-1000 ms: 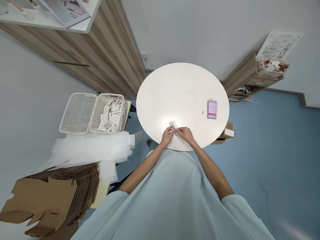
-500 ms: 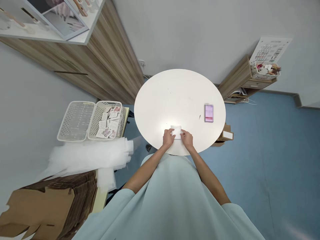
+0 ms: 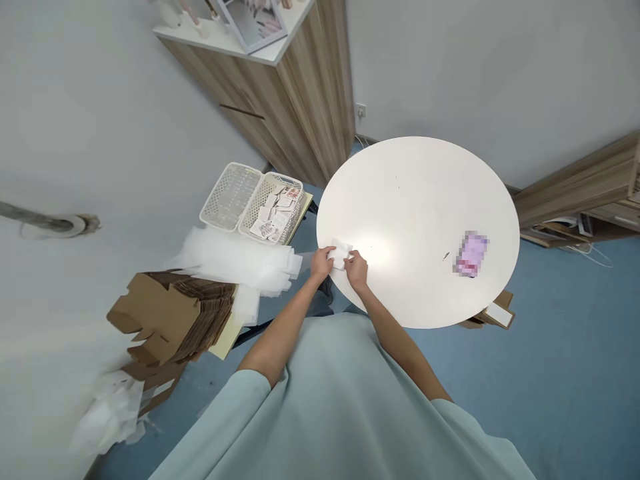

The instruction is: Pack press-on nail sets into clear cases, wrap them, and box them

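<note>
Lying between both hands (image 3: pixel 321 265) (image 3: pixel 357 271): white packet (image 3: pixel 339 258)

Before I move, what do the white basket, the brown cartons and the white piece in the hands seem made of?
White basket: likely matte moulded plastic, judging by its perforations.
Brown cartons: dull cardboard, probably, given flat panels and cut flaps.
White piece: matte, maybe paper or foam by its sheet-like look; too small to tell.
</note>
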Tool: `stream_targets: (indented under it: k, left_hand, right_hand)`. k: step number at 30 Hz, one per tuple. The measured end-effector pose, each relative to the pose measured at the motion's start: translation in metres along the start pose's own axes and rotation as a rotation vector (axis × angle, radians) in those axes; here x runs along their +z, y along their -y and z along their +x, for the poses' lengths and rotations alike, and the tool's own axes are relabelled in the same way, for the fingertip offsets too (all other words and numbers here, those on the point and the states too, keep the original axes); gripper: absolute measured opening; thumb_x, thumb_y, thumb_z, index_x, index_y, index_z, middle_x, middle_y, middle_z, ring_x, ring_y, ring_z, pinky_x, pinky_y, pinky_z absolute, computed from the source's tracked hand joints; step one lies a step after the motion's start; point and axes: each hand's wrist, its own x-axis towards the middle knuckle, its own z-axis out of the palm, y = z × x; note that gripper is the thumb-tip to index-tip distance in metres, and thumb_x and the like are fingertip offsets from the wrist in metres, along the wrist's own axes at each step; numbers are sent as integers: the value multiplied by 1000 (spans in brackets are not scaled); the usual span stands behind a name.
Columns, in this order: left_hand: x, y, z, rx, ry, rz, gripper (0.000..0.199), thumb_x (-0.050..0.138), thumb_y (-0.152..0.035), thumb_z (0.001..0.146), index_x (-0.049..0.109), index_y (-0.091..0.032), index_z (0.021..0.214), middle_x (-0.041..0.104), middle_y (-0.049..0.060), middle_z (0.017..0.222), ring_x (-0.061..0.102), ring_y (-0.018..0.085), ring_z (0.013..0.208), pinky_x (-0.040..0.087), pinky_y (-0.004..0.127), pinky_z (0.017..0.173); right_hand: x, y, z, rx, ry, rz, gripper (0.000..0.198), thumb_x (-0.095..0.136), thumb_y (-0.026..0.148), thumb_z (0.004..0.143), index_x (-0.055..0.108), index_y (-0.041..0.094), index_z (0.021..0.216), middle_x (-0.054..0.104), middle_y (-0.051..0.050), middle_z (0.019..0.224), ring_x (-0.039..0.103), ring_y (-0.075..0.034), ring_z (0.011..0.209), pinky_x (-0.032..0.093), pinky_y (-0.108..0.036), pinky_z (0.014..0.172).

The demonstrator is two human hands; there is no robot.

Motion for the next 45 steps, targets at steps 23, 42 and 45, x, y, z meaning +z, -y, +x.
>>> stream_targets:
  k: [23,42,45]
  left_hand:
    - [-147,125,-92,391,-3,-162,43,57,-39,102,67,-23,140,67,10,138,65,27,123,54,42,108]
    - [-276,401,-222,-57,-337,-21,33,50,-34,103,76,-21,119,76,12,124,68,31,117,53,42,104]
    - [-282,402,-217,-63,-323,28,40,39,-32,106,76,-20,117,77,13,119,69,31,111,54,40,98]
  right_hand:
    - [52,89,-88,-176,-131,114,24,59,43,89,66,21,95,78,-7,93,77,-23,81,57,-34,81]
    - [259,218,-220,-475,423,-233,11,58,32,97,64,23,95,77,-4,97,78,-21,90,59,-32,84]
    - [289,225,-225,-628,531,-361,14,57,25,99,69,22,107,76,-7,121,73,-22,112,58,-34,98]
